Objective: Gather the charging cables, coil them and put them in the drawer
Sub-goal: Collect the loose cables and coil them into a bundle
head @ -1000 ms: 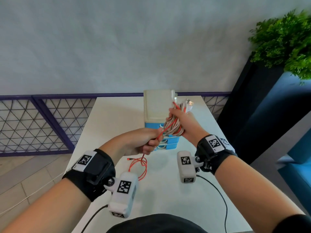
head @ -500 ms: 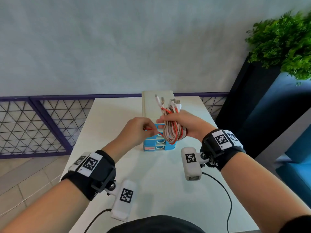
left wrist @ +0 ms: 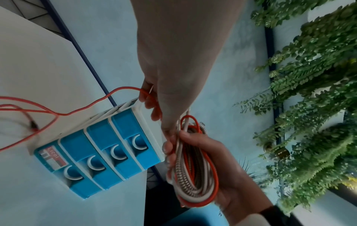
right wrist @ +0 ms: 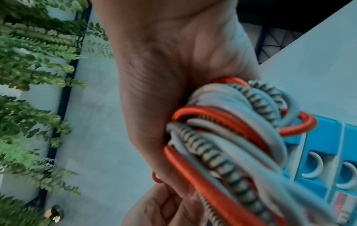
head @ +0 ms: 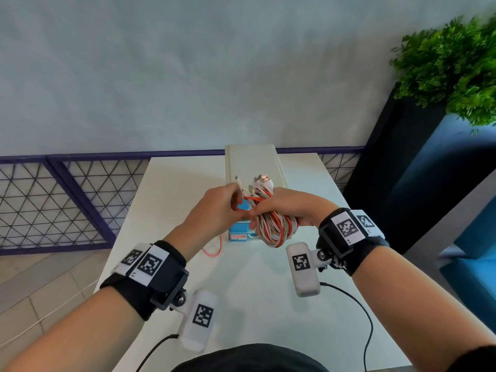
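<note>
My right hand (head: 279, 210) grips a coil of cables (head: 275, 229), orange, white and braided, held above the table in front of the drawer unit; its plugs (head: 261, 181) stick up. The same coil (left wrist: 195, 172) (right wrist: 228, 137) fills both wrist views. My left hand (head: 222, 208) pinches the loose orange cable (left wrist: 119, 90) right beside the coil. That cable's tail (head: 213, 251) trails down onto the white table (head: 166, 200). The blue and white drawer unit (head: 240, 232) (left wrist: 100, 154) stands behind the hands with all its drawers closed.
A purple mesh railing (head: 67, 205) runs behind and to the left of the table. A dark planter with green foliage (head: 451, 73) stands at the right, beside a blue seat (head: 472, 264). Black camera leads (head: 367, 320) hang near the table's front edge.
My left hand rose from low on the orange cable to the top of the coil, drawing the cable up. The right hand turned the coil to hang downward.
</note>
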Available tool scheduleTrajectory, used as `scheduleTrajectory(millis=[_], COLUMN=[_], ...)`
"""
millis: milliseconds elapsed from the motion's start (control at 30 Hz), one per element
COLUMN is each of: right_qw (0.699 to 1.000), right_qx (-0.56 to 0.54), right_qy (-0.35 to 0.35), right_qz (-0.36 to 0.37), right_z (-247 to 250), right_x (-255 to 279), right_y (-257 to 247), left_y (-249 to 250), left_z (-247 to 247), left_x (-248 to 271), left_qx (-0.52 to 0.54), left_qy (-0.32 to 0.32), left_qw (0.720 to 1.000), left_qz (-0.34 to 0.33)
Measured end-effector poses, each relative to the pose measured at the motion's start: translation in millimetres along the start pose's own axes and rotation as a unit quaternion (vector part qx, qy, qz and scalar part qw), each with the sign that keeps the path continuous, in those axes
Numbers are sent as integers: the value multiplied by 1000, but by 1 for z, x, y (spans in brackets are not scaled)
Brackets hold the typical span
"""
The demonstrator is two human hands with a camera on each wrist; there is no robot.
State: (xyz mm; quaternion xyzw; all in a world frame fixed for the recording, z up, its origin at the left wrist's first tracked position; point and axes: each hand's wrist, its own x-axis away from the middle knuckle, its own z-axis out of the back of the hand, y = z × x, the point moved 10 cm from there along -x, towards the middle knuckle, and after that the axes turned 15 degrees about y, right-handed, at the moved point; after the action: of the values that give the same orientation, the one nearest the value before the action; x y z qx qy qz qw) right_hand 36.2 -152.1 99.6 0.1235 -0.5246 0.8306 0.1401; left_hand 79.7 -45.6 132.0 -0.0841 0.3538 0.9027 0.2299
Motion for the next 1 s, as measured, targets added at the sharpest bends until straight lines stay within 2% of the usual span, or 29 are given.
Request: scheduleTrajectory(millis=[133, 200, 233, 300, 333, 400, 567, 700, 767, 867, 933, 1000], right_qw=[997, 991, 988, 983, 982, 980, 980, 974, 966, 961, 952, 931], right_qx=[-35, -56, -56, -52, -58, -90, -155, -220, -251, -257, -262, -296], right_qy=[65, 117, 143, 175, 181, 176, 129, 52, 48, 100, 162, 214], right_qz=[16, 9, 4, -5, -7, -6, -2, -22, -28, -7, -2, 5], right_z=[20, 37, 44, 52, 52, 46, 20, -4, -5, 6, 17, 31], right_x=[-7, -13, -15, -18, -18, -18, -19, -20, -19, -19, -19, -21], right_y=[3, 12, 18, 26, 29, 29, 21, 17, 16, 13, 12, 12], left_y=[-14, -31, -39, -39, -34, -23, -1, 12, 13, 13, 15, 19], left_z=[-11, -13, -16, -24, -28, -32, -43, -52, -51, -52, -54, -58], left_x=[1, 4, 8, 17, 20, 21, 23, 26, 26, 27, 31, 39], left_qx=[-48, 58, 151, 324, 383, 445, 455, 457, 442, 407, 414, 422], left_qy=[-111, -141, -148, -164, -171, -168, -161, -172, -170, -168, -182, -233], left_qw=[992, 978, 956, 884, 852, 817, 816, 809, 819, 838, 830, 817], left_qz=[44, 141, 204, 294, 314, 324, 319, 327, 324, 321, 325, 318])
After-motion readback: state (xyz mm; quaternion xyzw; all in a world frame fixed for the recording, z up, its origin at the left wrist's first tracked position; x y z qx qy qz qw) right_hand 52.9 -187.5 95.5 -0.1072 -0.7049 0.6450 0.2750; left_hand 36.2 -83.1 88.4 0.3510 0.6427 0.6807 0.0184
